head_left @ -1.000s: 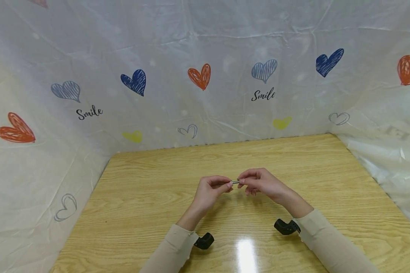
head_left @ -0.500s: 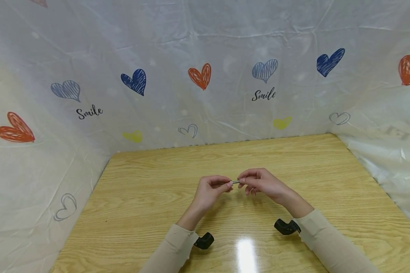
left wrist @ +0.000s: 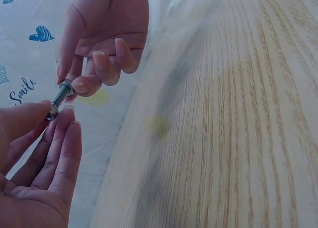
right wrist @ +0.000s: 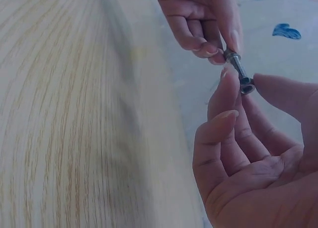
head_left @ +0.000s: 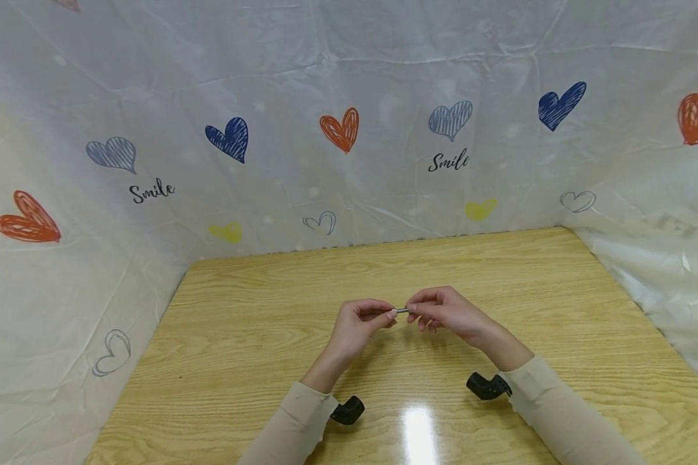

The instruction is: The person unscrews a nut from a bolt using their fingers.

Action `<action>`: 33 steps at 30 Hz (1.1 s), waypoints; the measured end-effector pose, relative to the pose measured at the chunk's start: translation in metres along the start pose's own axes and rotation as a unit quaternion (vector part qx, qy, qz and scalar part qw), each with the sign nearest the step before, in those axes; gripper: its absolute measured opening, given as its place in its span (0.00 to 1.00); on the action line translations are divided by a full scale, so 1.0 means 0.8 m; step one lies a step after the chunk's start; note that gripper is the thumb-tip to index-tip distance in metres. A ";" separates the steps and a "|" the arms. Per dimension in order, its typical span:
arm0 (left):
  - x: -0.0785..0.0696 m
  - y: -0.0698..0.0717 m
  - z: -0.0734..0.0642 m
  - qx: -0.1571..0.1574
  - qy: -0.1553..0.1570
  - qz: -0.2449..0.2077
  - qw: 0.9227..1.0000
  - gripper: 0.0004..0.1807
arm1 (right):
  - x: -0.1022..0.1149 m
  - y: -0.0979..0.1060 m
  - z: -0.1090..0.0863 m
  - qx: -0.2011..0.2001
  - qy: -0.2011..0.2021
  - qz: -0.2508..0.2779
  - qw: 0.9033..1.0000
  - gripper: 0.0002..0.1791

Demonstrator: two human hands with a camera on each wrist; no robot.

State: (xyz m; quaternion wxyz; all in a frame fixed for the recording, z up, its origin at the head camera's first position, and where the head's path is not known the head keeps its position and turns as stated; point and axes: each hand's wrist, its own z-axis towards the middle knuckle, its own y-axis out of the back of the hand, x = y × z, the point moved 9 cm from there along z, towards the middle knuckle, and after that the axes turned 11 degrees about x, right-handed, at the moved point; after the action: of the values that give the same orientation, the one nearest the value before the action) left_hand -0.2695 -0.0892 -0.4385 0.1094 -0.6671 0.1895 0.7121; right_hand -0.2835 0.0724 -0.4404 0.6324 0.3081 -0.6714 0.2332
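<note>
A small metal bolt spans the gap between the two hands, above the table. My left hand pinches its head end between thumb and fingertips. In the left wrist view the threaded shank is bare between the hands. A nut sits at the bolt's other end. My right hand has thumb and index finger on that nut, while its other fingers curl loosely below. The left thumb and fingertips partly hide the bolt head.
The wooden table lies under both hands. A whitish sheet printed with hearts hangs behind it and at both sides. A black wrist camera sits below the left cuff, another wrist camera by the right.
The right thumb and index finger have shifted very slightly to the right at the nut. My left hand keeps its place, and the bolt stays between the hands.
</note>
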 end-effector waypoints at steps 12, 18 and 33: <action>-0.002 0.000 -0.001 0.001 0.001 0.003 1.000 0.09 | 0.002 -0.003 0.001 0.005 -0.014 -0.011 1.000 0.22; -0.003 -0.001 -0.002 0.000 0.002 0.004 1.000 0.10 | 0.005 -0.005 0.001 0.011 -0.002 -0.007 1.000 0.18; -0.002 0.000 0.000 0.001 0.001 -0.003 1.000 0.10 | 0.004 -0.003 0.001 0.005 -0.005 -0.019 1.000 0.17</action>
State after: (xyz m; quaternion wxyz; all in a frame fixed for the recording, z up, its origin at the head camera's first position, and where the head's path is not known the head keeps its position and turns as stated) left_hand -0.2691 -0.0892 -0.4369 0.1122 -0.6681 0.1877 0.7112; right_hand -0.2823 0.0702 -0.4374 0.6320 0.3248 -0.6673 0.2232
